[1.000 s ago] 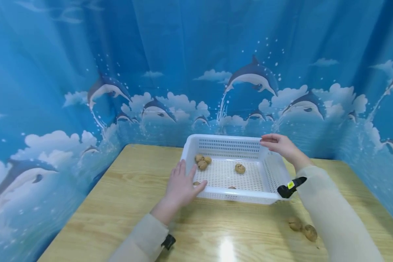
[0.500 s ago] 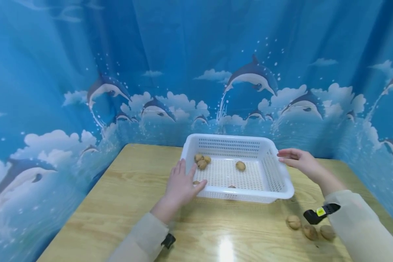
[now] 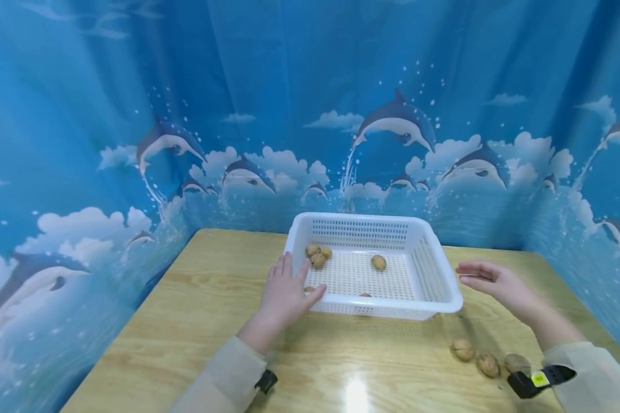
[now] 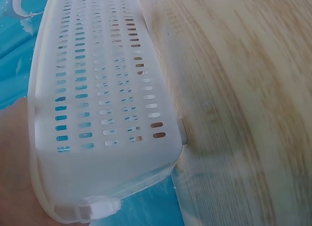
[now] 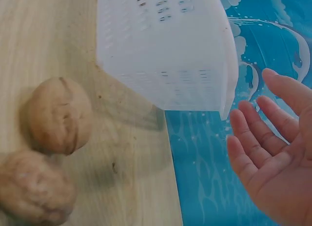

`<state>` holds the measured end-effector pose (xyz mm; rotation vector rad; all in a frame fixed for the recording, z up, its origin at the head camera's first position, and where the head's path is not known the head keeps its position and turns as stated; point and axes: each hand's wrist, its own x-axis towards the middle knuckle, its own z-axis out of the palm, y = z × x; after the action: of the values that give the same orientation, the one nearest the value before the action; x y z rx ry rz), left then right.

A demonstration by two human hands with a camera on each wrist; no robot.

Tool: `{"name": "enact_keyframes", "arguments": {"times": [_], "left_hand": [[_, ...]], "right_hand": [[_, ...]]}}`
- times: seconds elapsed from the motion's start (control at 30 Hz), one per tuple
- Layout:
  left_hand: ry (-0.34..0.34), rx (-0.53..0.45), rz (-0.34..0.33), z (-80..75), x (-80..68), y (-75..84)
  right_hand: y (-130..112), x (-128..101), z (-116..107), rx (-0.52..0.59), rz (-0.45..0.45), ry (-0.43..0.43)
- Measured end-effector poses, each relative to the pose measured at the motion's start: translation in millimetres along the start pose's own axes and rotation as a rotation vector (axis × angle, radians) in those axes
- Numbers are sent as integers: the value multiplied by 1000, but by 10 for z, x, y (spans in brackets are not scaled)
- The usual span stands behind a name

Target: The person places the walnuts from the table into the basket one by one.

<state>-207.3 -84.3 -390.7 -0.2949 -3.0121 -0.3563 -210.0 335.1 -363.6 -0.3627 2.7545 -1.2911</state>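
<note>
A white slotted plastic basket [image 3: 382, 304] stands on the table. My left hand [image 3: 287, 291] rests on its near left corner, fingers straight and spread along the left rim, thumb over the front rim. Inside the basket, a group of walnuts [image 3: 318, 261] sits toward the left, and a single walnut [image 3: 379, 263] lies near the middle. Others show partly behind the front wall. My right hand [image 3: 503, 288] is held in the air just right of the basket, holding nothing. In the right wrist view its fingers [image 5: 253, 140] are loosely bent, palm showing.
Three walnuts [image 3: 488, 365] lie on the wooden table [image 3: 206, 304] at the front right, below my right forearm. One wears a dark seam line, a walnut [image 5: 61, 116] in the right wrist view. A blue dolphin-print curtain [image 3: 289, 115] encloses the table's back and sides.
My right hand has moved off the basket's far right rim, to the right and nearer to me. The walnut in the basket's middle has turned slightly. My left hand stays put.
</note>
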Motion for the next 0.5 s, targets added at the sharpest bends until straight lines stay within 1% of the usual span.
{"name": "enact_keyframes", "arguments": {"times": [0.1,0.27,0.37,0.5], "left_hand": [[-3,-8,1,7,-13,4],[-7,-10,0,-9,-30,11],[-3,-16,6,-18,-26,7],[-2,-11,14,-21,-22,-9]], "right_hand": [[54,-105,6,-8,17,-13],[169,-269,20,-2,51,-65],[242,-354,64,-26,4,-114],[325,-440,153,-103,-119,-195]]}}
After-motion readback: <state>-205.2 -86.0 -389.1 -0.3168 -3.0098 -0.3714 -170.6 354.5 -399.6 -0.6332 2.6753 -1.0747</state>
